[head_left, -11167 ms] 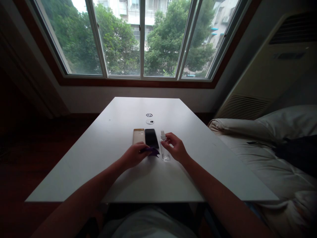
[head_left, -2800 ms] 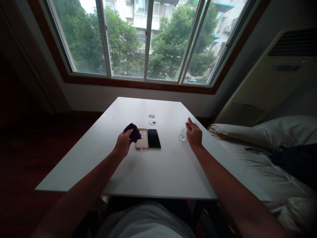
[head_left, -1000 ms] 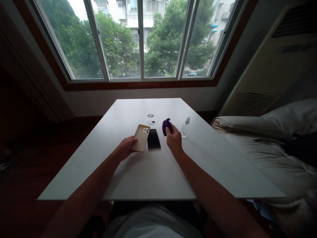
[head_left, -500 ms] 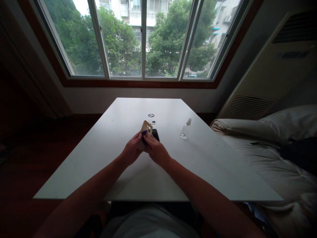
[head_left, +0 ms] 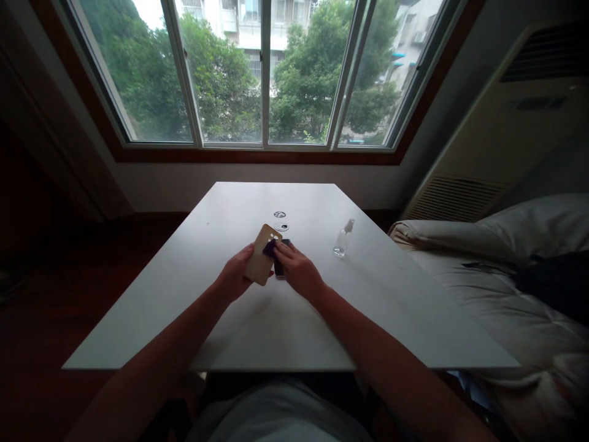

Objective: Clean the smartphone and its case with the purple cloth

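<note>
A tan phone case with camera holes at its top is tilted over the table, and my left hand is closed round its left side. My right hand pinches a small dark purple cloth against the case's upper right, just below the holes. Behind the case and partly under my right fingers, a dark phone lies on the white table. Parts of the phone and the cloth are hidden by my right hand.
A clear spray bottle stands to the right. Two small round items lie beyond my hands. A bed with pale bedding borders the table on the right, and a window is ahead.
My right hand has moved right with the cloth, off the middle of the case. More of the case's back and of the phone now shows; my left hand has shifted slightly left.
</note>
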Available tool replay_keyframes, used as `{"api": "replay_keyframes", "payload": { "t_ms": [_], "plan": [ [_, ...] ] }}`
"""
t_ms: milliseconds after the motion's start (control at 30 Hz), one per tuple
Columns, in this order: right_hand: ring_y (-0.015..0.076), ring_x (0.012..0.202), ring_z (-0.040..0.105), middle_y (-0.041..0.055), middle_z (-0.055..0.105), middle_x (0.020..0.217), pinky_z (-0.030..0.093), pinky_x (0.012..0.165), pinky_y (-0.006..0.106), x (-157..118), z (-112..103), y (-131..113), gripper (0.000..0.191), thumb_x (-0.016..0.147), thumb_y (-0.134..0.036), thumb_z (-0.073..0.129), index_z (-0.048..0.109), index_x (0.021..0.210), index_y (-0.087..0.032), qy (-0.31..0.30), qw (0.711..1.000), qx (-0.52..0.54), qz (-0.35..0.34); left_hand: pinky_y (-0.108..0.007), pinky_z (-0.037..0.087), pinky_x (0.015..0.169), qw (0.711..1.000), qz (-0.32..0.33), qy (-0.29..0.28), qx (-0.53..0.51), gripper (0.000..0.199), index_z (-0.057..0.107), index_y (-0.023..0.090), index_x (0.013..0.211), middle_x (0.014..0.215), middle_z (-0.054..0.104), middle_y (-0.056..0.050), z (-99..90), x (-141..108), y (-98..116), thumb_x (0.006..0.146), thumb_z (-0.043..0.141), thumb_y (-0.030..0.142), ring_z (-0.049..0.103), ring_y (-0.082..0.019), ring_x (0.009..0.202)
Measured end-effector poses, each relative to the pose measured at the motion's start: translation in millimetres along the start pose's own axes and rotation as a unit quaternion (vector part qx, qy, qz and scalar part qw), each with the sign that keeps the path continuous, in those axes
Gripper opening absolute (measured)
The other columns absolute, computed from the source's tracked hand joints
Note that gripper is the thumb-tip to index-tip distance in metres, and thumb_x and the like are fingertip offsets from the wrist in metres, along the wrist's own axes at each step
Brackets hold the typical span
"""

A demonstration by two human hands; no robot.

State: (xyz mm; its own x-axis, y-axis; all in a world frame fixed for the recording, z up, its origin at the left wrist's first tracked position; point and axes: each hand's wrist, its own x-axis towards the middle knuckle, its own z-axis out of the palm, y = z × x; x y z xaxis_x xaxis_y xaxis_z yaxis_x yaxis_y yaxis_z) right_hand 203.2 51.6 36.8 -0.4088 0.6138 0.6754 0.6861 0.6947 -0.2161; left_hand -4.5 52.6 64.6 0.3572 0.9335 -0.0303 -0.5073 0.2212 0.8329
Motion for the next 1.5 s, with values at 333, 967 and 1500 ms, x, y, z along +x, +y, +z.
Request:
{"api": "replay_keyframes", "payload": {
  "t_ms": [333, 967, 1500],
  "plan": [
    [0.0244, 0.145, 0.043, 0.0086, 0.050, 0.150, 0.033, 0.124, 0.048, 0, 10, -24, 0.054, 0.092, -0.009, 0.046, 0.057, 0.144, -0.017, 0.052, 0.991, 0.084, 0.094, -0.033, 0.059, 0.081, 0.998, 0.010, -0.042, -0.048, 0.042, 0.063, 0.016, 0.132, 0.123, 0.066, -0.013, 9.2, 1, -2, 0.097, 0.060, 0.038, 0.066, -0.024, 0.103],
    [0.0225, 0.121, 0.065, 0.0049, 0.068, 0.131, 0.048, 0.113, 0.042, 3, -21, -11, 0.043, 0.091, -0.012, 0.050, 0.071, 0.127, -0.022, 0.107, 0.978, 0.094, 0.154, -0.037, 0.059, 0.076, 1.000, 0.006, -0.002, -0.013, 0.049, 0.060, 0.016, 0.135, 0.126, 0.065, -0.015, -2.3, -4, 22, 0.092, 0.066, 0.040, 0.068, -0.025, 0.096],
    [0.0251, 0.120, 0.066, 0.0071, 0.069, 0.128, 0.052, 0.107, 0.046, 5, -20, -22, 0.041, 0.094, -0.033, 0.059, 0.067, 0.132, -0.021, 0.261, 0.873, 0.289, 0.293, -0.022, 0.049, 0.058, 0.965, -0.172, -0.169, 0.105, 0.052, 0.059, 0.021, 0.139, 0.120, 0.066, -0.017, 9.5, -21, 13, 0.088, 0.068, 0.028, 0.067, -0.020, 0.086]
  ]
}}
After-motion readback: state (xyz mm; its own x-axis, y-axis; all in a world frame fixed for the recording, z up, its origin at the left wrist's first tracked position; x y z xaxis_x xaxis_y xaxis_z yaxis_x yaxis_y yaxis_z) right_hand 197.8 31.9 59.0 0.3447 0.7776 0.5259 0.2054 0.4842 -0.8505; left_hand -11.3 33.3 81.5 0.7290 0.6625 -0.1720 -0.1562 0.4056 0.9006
